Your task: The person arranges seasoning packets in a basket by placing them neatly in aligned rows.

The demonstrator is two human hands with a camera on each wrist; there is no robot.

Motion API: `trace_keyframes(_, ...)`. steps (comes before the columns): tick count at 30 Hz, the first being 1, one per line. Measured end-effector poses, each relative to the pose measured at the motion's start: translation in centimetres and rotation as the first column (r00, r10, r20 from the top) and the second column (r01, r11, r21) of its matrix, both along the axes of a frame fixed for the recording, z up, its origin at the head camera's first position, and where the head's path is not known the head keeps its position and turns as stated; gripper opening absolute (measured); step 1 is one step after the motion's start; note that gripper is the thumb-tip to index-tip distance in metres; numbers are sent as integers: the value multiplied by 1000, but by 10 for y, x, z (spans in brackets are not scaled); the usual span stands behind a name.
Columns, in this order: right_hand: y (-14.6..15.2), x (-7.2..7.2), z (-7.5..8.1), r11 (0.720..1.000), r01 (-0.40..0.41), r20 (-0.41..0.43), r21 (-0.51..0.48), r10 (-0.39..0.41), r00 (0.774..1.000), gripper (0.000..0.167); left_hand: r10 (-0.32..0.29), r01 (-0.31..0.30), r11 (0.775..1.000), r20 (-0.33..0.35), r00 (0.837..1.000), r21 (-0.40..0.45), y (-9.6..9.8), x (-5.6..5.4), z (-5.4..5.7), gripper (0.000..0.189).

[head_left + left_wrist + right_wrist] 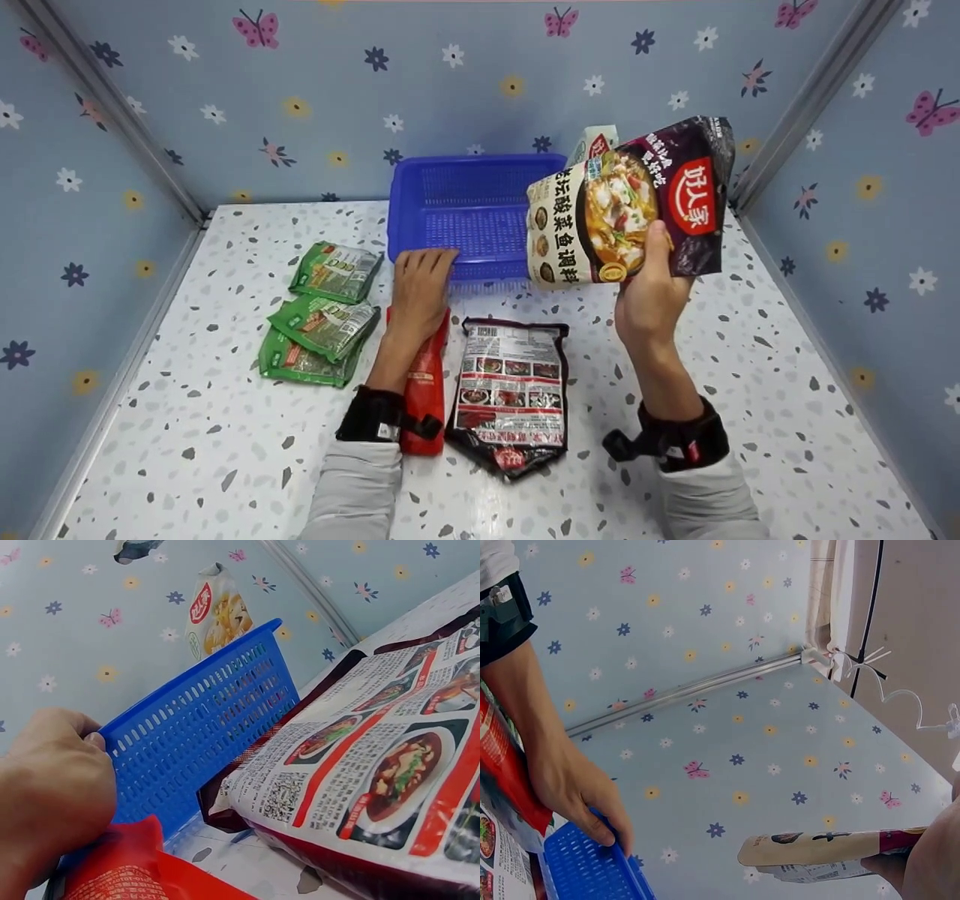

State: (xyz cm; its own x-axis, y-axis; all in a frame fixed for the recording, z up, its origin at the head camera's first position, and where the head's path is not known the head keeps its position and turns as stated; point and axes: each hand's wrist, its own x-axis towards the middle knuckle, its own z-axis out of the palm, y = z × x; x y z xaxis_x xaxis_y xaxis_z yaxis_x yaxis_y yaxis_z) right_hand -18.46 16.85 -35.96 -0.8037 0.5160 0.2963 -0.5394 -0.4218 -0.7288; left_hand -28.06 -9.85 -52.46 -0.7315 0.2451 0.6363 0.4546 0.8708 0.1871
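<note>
My right hand grips a purple and cream seasoning pouch by its lower edge, thumb on the printed front. The pouch hangs in the air over the right end of a blue plastic basket. On the near left rim of that basket, my left hand has its fingers hooked over, with the thumb outside, as the left wrist view shows. A long red packet lies beneath the left forearm. Beside it, a dark-edged pouch rests with its printed back up.
Several green packets lie overlapped left of the basket. A pale pouch stands upright by the basket's far right side, partly hidden in the head view. Flowered panels wall in the speckled table at the back and sides.
</note>
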Motion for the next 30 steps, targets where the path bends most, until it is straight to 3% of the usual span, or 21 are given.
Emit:
trace_keyframes(9, 2, -16, -3, 998, 27, 10, 65, -28, 1000, 47, -1, 0, 1000, 13, 1000, 11, -1, 1, -1, 30)
trace_keyframes(14, 1, -38, 2, 983, 37, 65, 182, -49, 997, 56, 3, -3, 1000, 11, 1000, 11, 0, 1, 0, 30)
trace_keyframes(19, -1, -65, 8, 950, 5, 181, 312, -65, 981, 60, 2, -3, 1000, 9, 1000, 11, -1, -1, 1, 29)
trace_keyframes(25, -5, -100, 8, 892, -96, 316, 441, -55, 947, 60, 0, 0, 1000, 21, 1000, 17, -2, -1, 1, 29)
trace_keyframes(30, -10, -128, -1, 789, -91, 338, 608, -153, 928, 56, -8, 8, 1000, 29, 1000, 25, -2, 0, 2, 29)
